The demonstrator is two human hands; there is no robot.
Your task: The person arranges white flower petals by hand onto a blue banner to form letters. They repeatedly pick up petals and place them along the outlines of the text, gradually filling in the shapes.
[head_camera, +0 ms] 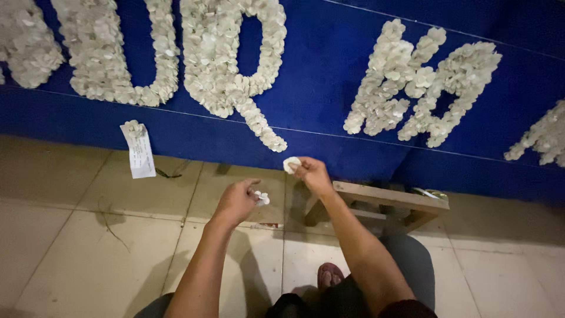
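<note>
Fingertips of the right hand [312,174] pinch a small white paper flower [291,164], thumb and forefinger pressed together on it, holding it up against the lower edge of a blue board [329,70] that leans upright behind the floor. The pinch keeps the little bloom facing the board, just below the tail of a large letter shape [226,59] made of many such white flowers packed side by side.

Fingers of the left hand [235,202] are curled loosely, thumb meeting fingertips around a few more white flower pieces [262,198], held lower and nearer the body, close enough for the other hand to reach.

More flower letters [421,88] run along the board toward its right edge, with others at the upper left corner. A strip of white paper [139,152] with a clump of flowers at its top hangs from the board's lower edge, to the left of the hands, its end over the tiled floor [65,235]. A low wooden stool [382,203] stands against the board's foot under the right forearm. One foot in a reddish sandal [329,275] shows between the arms near the bottom edge of the view.
</note>
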